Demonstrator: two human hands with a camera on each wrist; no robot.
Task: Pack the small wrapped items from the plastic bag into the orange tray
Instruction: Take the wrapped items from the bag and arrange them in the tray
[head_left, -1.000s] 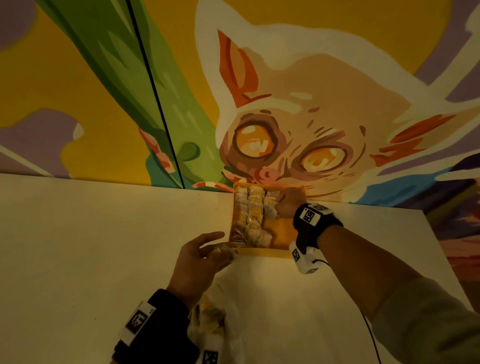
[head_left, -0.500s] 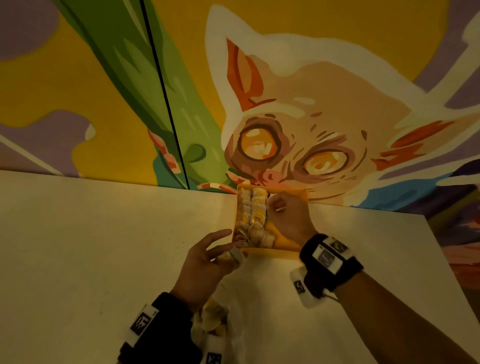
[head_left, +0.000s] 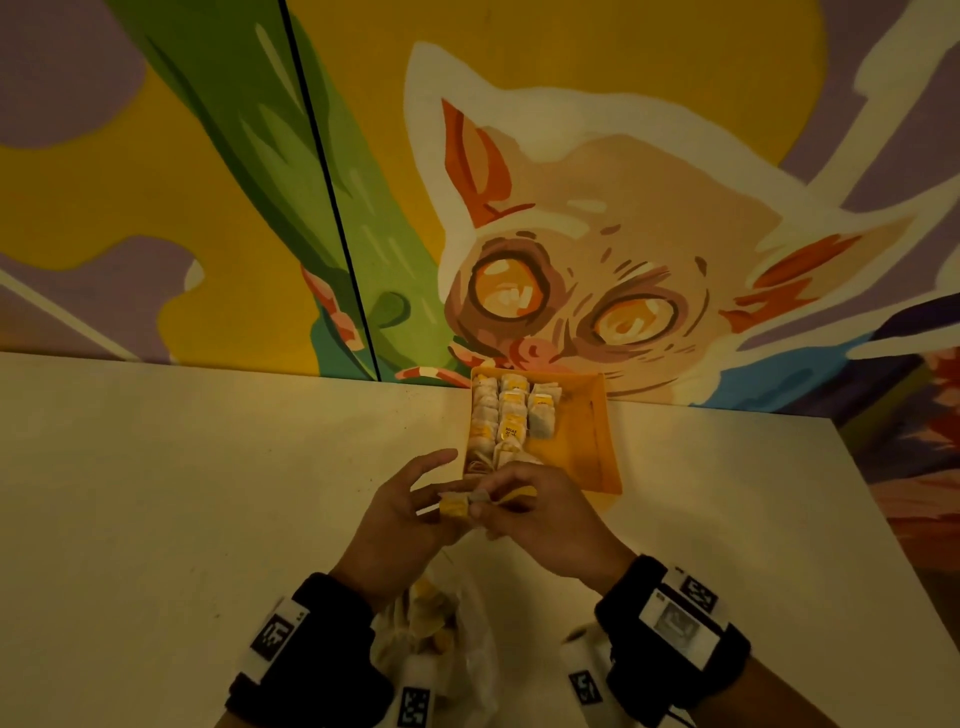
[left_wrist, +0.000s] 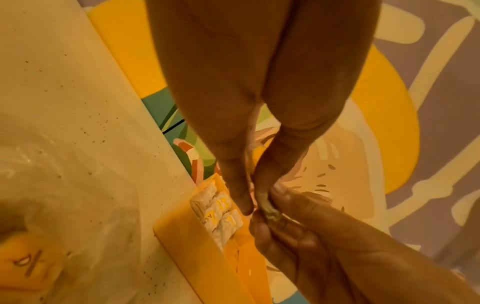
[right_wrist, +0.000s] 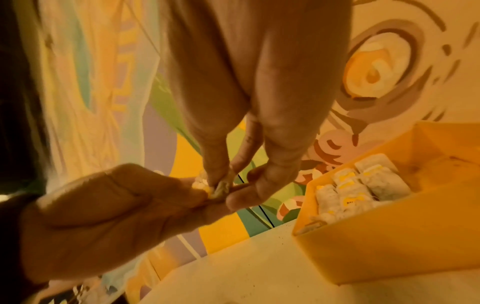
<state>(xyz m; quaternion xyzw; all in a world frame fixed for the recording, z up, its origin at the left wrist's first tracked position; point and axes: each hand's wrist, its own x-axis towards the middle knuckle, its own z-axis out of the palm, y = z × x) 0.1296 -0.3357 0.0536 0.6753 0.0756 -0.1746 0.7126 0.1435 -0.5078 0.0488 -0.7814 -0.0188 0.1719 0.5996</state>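
The orange tray (head_left: 587, 441) stands against the painted wall, with rows of small wrapped items (head_left: 511, 415) filling its left half. Just in front of it my two hands meet above the table. My left hand (head_left: 441, 499) and right hand (head_left: 485, 509) both pinch one small wrapped item (head_left: 457, 506) with a yellow tag. The wrist views show the same item (left_wrist: 267, 205) (right_wrist: 221, 188) squeezed between fingertips of both hands. The plastic bag (head_left: 447, 639) lies between my wrists, with more wrapped items inside.
The pale table (head_left: 208, 493) runs left and right of the tray and ends at the mural wall (head_left: 623, 234). The tray's right half (right_wrist: 441, 164) holds no items. The table's right edge (head_left: 883, 519) drops off near my right arm.
My right hand has drawn back from inside the tray to the left hand. It now pinches the wrapped item that the left hand was holding.
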